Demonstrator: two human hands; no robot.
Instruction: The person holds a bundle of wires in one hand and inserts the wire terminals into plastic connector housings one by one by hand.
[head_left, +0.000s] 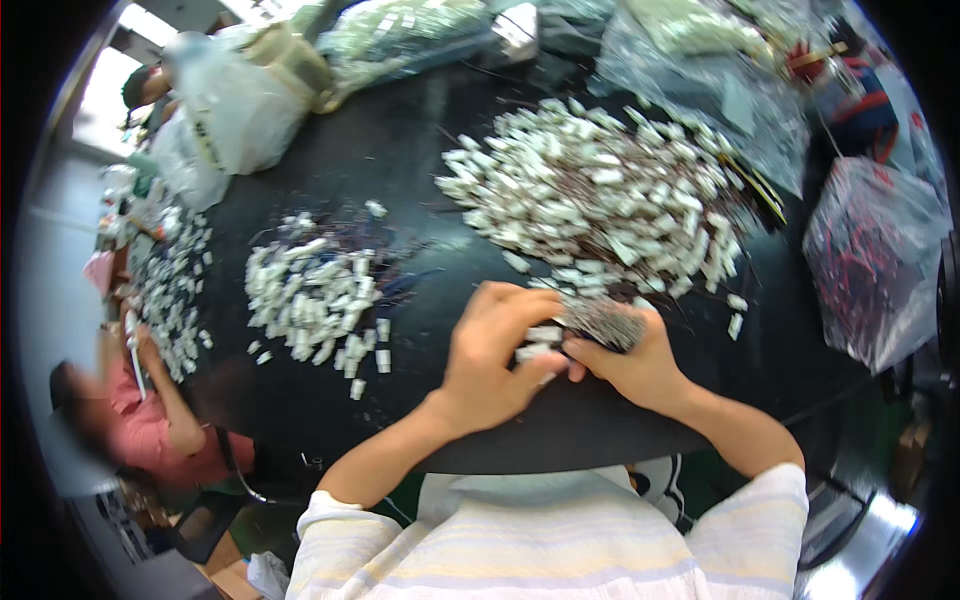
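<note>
My right hand [650,365] is closed around a bundle of thin wires [608,325], whose many grey ends face upward; the thumb presses along its near side. Close against it, my left hand [492,355] has its fingers curled over a few white plastic connectors [540,342]. The hands meet near the table's front edge, and some fingertips are hidden behind the bundle. Just beyond them lies a large heap of white connectors on brown wires [610,190]. To the left is a smaller heap of white connectors with dark wires [315,290].
Along the far side of the black table [400,190] lie clear plastic bags [415,35] of parts. A clear bag of red and dark wires [865,265] stands at the right. At the left, a person in a pink shirt [165,430] sits by another connector heap [175,285].
</note>
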